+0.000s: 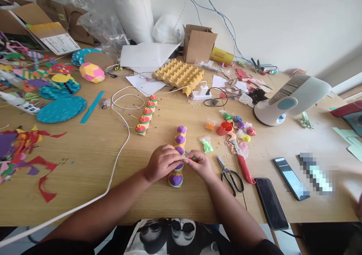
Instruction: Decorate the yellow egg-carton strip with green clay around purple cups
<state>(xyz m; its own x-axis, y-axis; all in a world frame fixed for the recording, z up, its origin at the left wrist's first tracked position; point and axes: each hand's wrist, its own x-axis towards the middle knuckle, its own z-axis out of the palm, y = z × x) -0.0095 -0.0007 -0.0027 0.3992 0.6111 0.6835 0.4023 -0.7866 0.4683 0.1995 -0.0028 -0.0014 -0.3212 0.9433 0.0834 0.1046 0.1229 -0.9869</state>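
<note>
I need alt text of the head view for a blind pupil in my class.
A person's left hand and right hand meet at a tiny greenish piece over a yellow strip with purple domes on a wooden table. Black-handled metal scissors and a red-handled knife lie to the right; a red-and-green domed strip lies farther off, left.

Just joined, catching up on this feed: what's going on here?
A person at a table has both hands together, the left hand and right hand pinching a small greenish piece, too small to identify, over a purple-topped strip. A red-and-green-topped strip stands farther back, to the left. Scissors and a red-handled knife lie to the right, unheld.
</note>
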